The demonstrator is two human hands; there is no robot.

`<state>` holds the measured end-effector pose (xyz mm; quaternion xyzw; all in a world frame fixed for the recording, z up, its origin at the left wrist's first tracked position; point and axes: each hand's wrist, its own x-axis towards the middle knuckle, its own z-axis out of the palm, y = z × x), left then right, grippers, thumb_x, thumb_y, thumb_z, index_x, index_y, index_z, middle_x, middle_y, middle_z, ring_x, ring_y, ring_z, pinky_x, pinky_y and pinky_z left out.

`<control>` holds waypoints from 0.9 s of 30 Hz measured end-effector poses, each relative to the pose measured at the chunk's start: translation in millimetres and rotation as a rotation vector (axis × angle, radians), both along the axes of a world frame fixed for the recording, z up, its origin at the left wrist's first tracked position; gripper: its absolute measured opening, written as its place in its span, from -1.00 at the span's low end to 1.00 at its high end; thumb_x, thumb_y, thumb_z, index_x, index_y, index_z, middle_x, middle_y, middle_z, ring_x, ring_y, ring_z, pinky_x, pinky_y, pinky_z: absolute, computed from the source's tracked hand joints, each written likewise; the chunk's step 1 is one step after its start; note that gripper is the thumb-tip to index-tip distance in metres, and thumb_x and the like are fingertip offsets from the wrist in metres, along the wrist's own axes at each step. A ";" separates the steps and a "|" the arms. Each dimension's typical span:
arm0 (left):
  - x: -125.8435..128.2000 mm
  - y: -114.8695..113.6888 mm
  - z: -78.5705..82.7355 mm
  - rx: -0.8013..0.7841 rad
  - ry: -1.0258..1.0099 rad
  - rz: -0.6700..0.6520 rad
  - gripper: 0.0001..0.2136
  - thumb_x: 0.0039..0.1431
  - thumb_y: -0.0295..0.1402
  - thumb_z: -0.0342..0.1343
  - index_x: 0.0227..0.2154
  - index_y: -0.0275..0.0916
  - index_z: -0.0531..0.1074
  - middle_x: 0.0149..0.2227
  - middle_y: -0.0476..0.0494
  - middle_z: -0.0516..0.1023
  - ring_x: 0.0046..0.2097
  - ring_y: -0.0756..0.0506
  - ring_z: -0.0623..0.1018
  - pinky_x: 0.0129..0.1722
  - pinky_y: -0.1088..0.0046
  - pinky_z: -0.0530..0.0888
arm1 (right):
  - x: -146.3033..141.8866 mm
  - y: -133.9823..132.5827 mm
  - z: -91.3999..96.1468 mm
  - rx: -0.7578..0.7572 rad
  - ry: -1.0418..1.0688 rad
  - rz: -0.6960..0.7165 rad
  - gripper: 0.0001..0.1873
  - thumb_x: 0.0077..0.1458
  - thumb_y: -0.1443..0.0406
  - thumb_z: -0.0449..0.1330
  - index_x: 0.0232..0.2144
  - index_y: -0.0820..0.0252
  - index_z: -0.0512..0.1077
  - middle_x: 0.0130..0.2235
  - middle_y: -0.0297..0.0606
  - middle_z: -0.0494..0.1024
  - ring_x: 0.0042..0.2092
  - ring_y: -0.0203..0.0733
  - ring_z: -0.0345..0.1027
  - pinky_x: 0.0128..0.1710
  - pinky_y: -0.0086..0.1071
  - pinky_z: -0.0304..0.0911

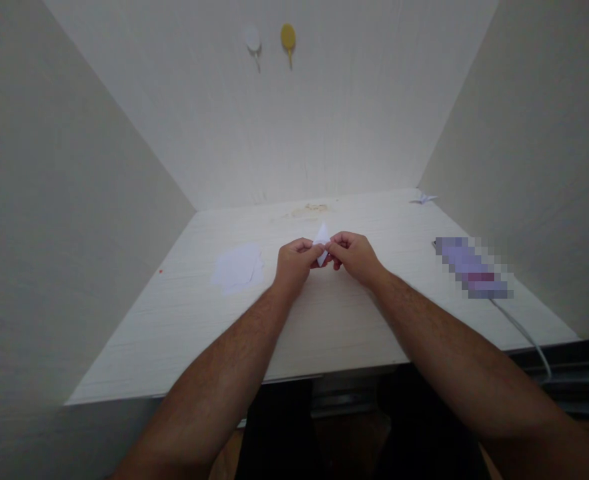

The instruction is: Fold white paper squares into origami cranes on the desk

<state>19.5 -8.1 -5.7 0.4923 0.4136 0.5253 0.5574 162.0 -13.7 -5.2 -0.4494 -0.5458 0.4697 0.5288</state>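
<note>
A small piece of folded white paper [323,235], shaped like a narrow diamond, is held upright above the desk between both hands. My left hand [297,260] pinches its left side, thumb on the near face. From the other side my right hand [353,255] grips the right edge between thumb and fingers. The fingers behind the paper are partly hidden. Left of my left hand lies a loose pile of white paper sheets [238,268].
A folded paper crane [424,199] sits at the desk's back right corner. A blurred-out phone-like device [469,268] lies on the right, with a white cable [521,330] running over the front edge. White and yellow hooks [288,37] hang on the back wall; panels enclose both sides.
</note>
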 end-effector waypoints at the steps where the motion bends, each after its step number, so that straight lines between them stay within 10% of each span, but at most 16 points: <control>1: 0.0 -0.8 1.1 -0.012 -0.011 -0.007 -0.78 -0.11 -0.27 0.32 -0.54 -0.31 0.44 -0.53 -0.14 0.58 -0.47 -0.05 0.57 -0.38 0.37 0.54 | 0.3 0.3 -0.2 0.003 -0.003 0.000 -0.81 -0.06 0.20 0.26 -0.51 0.20 0.37 -0.57 -0.30 0.55 -0.62 -0.38 0.26 -0.65 -0.48 0.21; 27: -1.0 -0.2 4.1 -0.074 -0.016 -0.045 -0.78 -0.07 -0.24 0.26 -0.50 -0.33 0.47 -0.54 -0.13 0.54 -0.49 -0.07 0.57 -0.45 0.41 0.48 | 1.8 3.1 -2.1 0.000 0.021 -0.076 -0.79 -0.11 0.20 0.27 -0.59 0.19 0.35 -0.71 -0.44 0.36 -0.69 -0.40 0.15 -0.68 -0.48 0.09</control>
